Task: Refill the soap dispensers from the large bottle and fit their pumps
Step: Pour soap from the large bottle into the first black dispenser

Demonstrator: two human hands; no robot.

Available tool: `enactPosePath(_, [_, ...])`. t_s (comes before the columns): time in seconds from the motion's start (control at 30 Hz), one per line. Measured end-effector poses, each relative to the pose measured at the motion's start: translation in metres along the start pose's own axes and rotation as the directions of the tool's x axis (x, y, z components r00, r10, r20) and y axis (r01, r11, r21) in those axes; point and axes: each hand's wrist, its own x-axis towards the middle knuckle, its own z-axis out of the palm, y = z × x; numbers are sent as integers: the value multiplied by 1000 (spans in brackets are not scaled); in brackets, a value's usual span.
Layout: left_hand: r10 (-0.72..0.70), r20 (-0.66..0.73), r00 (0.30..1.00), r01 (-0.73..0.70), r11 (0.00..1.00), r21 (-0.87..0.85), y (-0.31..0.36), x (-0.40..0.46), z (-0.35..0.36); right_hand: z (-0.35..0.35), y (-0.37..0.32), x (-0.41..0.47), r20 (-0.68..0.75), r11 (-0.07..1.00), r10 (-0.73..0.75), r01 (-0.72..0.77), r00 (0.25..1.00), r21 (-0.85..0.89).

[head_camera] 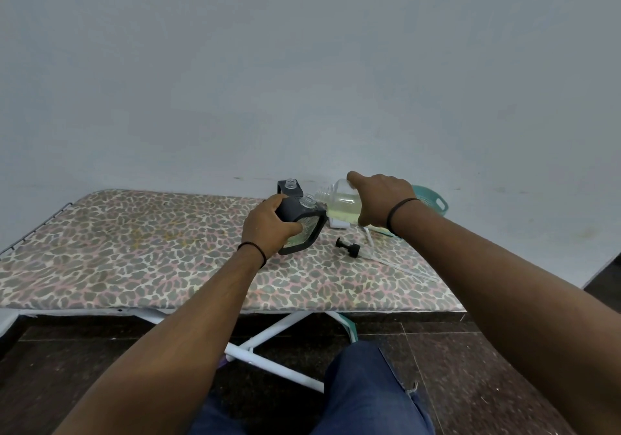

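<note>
My left hand point(268, 224) grips a black-framed soap dispenser point(304, 224), tilted with its open clear neck toward the right. My right hand point(379, 201) holds the large clear bottle point(339, 204) of yellowish liquid on its side, its threaded mouth close to the dispenser's neck. A second black dispenser point(289, 188) with an open neck stands just behind. A black pump point(347, 245) with a long clear tube lies on the board to the right.
Everything rests on an ironing board point(134, 249) with a leopard-print cover, set against a pale wall. A teal basket point(433, 199) sits behind my right wrist. A white object point(337, 223) lies under the bottle. Dark tiled floor and my knee are below.
</note>
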Motion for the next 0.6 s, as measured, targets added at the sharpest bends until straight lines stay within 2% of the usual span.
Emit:
enactPosePath(0.13, [-6,-9,1000,5,998,-61,-5,1,-2,0,-1,-3,6,994,14,-15,1000,111])
enactPosePath(0.23, [-3,-10,1000,2,995,-95,-5,1,-3,1,-4,-4,-1,964,36,-34,999,265])
enactPosePath(0.43, [-10,-27,1000,4,982,-186,-8,3,-6,24,-14,-9,-23,783,121,-81,992,617])
enactPosePath(0.6, [-41,-45,998,28,967,-253,-19,6,-16,55,-29,-13,-52,637,193,-85,980,766])
